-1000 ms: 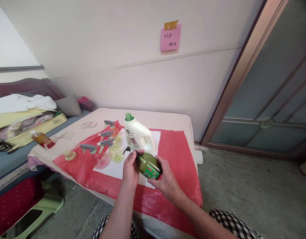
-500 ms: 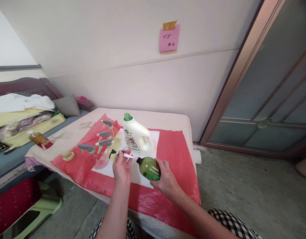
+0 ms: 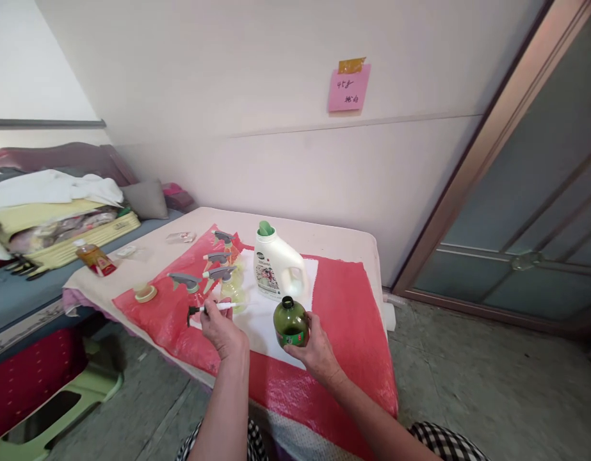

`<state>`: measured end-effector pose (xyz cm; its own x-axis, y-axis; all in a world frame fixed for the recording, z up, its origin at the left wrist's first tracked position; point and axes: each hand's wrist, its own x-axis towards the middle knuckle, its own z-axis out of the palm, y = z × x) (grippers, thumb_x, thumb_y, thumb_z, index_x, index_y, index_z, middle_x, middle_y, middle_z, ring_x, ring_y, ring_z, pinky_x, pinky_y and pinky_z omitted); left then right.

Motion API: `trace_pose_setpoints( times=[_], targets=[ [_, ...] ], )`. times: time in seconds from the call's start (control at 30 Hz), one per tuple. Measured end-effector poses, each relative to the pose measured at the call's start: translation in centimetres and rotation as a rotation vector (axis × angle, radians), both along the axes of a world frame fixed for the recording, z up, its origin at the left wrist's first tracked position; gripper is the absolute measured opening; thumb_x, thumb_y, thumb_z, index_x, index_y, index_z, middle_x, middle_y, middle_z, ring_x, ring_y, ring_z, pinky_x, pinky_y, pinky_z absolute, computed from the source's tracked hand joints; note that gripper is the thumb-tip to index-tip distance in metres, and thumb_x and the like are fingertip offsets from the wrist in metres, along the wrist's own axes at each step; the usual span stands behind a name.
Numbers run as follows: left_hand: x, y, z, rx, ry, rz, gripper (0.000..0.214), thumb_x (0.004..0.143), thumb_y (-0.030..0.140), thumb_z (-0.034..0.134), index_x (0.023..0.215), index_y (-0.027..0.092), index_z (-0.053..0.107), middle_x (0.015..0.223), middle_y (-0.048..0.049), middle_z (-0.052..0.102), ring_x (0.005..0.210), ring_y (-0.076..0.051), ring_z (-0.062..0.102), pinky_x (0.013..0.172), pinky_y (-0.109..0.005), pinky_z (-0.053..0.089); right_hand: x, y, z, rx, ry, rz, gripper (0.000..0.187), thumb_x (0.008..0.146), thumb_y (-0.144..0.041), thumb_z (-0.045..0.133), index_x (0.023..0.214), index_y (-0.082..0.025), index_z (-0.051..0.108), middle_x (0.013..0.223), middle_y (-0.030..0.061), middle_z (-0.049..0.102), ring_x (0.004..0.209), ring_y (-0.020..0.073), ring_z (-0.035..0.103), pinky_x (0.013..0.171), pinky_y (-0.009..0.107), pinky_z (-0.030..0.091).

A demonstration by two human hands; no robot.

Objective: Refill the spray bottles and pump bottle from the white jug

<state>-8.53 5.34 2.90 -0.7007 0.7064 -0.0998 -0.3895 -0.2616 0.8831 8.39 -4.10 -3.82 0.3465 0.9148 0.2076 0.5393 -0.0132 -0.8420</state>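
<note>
My right hand grips a small green bottle, upright and uncapped, on the white sheet. My left hand holds a pump head with a black top and a white tube, lying sideways over the sheet's left edge. Just behind it stand several small spray bottles with grey triggers. A white detergent jug with a green cap stands behind the green bottle.
A red mat covers the table. A roll of tape lies at its left, with a small orange bottle beyond. A bed with bedding is at the left, a green stool below it, a glass door at the right.
My left hand pulled the pump head off the green bottle and carried it left. My right hand stood the bottle upright on the white sheet.
</note>
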Motion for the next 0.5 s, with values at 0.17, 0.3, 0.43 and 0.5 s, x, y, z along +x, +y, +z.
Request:
trace_pose_setpoints(
  times=[0.17,0.3,0.43,0.5],
  targets=[
    [-0.1,0.1,-0.1,-0.001,-0.005,0.024,0.040,0.082,0.052,0.054,0.104,0.019,0.059,0.098,-0.0052,0.062,0.088,-0.016,0.062,0.073,-0.028,0.049,-3.1,3.3,-1.0,0.014,-0.072,-0.020,0.081,0.062,-0.034,0.080,0.130,-0.019,0.038,0.119,0.0103,0.057,0.109,0.0304,0.055,0.091,0.042,0.046],
    [-0.5,0.2,0.0,0.012,0.000,0.032,0.040,0.084,0.053,0.052,0.105,0.019,0.058,0.101,-0.0059,0.062,0.091,-0.017,0.063,0.074,-0.029,0.049,-4.5,5.0,-2.3,0.003,-0.142,0.006,0.083,0.060,-0.032,0.083,0.130,-0.018,0.040,0.120,0.0124,0.058,0.114,0.0344,0.052,0.099,0.049,0.041],
    [-0.7,0.3,0.3,0.012,-0.038,0.026,0.039,0.084,0.053,0.053,0.102,0.019,0.057,0.098,-0.0061,0.064,0.089,-0.017,0.064,0.074,-0.029,0.049,-4.3,4.5,-3.3,-0.013,-0.181,0.056,0.073,0.065,-0.035,0.080,0.127,-0.018,0.045,0.121,0.0133,0.058,0.120,0.0353,0.050,0.104,0.052,0.036],
    [-0.7,0.4,0.5,0.003,-0.063,0.020,0.039,0.084,0.053,0.053,0.102,0.019,0.057,0.098,-0.0060,0.064,0.089,-0.017,0.064,0.075,-0.029,0.049,-3.8,4.0,-2.9,-0.027,-0.134,0.058,0.072,0.072,-0.043,0.074,0.132,-0.018,0.042,0.128,0.0149,0.054,0.124,0.0347,0.046,0.105,0.051,0.036]
  ],
)
